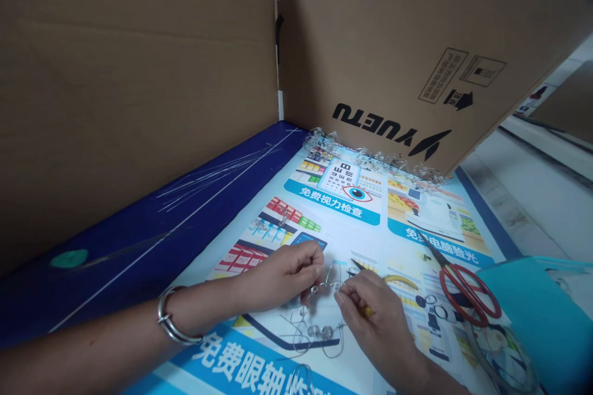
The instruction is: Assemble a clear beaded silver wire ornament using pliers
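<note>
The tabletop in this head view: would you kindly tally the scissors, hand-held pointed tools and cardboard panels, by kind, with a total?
Red-handled steel scissors: 1
Slim yellow-handled pointed tool, in the right hand: 1
Brown corrugated cardboard panels: 2
Total: 4

We log silvery wire (332, 274), a yellow-handled tool (367, 311), a blue-and-white printed poster (365, 241), red scissor handles (469, 294), a teal sheet (532, 327).
</note>
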`<state>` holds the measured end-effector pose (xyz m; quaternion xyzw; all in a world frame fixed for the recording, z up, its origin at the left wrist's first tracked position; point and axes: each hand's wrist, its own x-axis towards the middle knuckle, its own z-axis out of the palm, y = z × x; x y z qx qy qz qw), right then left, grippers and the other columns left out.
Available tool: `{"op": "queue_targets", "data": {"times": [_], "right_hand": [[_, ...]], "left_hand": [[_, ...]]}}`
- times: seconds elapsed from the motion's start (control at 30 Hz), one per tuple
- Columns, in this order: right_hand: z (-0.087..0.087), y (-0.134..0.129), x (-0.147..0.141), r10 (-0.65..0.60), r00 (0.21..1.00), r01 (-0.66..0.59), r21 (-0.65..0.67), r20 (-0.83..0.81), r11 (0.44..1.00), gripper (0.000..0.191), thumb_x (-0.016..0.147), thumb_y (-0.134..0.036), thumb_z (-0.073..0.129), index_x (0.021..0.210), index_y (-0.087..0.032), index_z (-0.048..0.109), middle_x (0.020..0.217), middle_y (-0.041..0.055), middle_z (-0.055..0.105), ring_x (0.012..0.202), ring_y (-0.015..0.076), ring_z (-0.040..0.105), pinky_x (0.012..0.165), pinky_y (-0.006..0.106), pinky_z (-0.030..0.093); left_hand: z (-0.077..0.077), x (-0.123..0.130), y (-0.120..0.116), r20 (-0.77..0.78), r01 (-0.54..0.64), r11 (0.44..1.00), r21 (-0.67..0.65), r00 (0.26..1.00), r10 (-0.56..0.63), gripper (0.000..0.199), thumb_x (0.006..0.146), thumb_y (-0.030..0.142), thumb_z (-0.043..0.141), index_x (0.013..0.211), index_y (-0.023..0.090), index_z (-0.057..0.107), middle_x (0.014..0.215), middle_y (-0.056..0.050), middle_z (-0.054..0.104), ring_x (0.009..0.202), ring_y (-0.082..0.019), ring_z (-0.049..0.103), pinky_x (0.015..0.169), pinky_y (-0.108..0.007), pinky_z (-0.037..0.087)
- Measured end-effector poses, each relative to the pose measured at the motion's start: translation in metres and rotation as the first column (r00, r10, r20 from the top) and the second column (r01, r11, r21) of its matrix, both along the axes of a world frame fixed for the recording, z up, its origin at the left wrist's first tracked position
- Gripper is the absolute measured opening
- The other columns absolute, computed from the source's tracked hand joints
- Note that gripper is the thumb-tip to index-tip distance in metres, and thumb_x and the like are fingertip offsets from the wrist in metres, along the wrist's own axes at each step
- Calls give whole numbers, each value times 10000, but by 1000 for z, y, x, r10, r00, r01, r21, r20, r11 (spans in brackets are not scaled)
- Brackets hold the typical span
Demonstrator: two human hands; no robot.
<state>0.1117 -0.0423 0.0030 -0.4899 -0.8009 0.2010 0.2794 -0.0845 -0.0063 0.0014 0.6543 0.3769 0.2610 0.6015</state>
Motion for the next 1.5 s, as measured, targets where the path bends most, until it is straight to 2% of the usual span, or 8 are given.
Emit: {"op": "queue_targets", "data": {"times": [0.2,0.63,1.5], "right_hand": [[1,0,-1,1,1000,-1,-2,9,1000,148,819,-203,488,672,-193,491,647,-2,489,659,140,473,590,249,338],[0,-2,0,8,1000,-8,-32,1,999,166,843,-238,479,683,-199,493,648,-3,490,650,140,473,588,254,349],[0,-1,-2,-34,999,34,-10,1,999,54,805,-201,502,757,-209,526,688,-4,518,634,131,494,553,231,383]], "left_hand": [[-2,-1,1,-23,11,1000,13,1000,-10,130,873,255,411,781,166,431,602,38,532,511,-81,545,443,-155,358],[-3,-2,2,-39,12,999,36,999,-11,145,879,274,410,780,169,424,586,42,532,491,-76,535,445,-152,355],[-2,-2,2,-69,45,996,82,997,-39,142,878,266,409,773,170,417,570,49,509,508,-82,551,438,-152,350]]}}
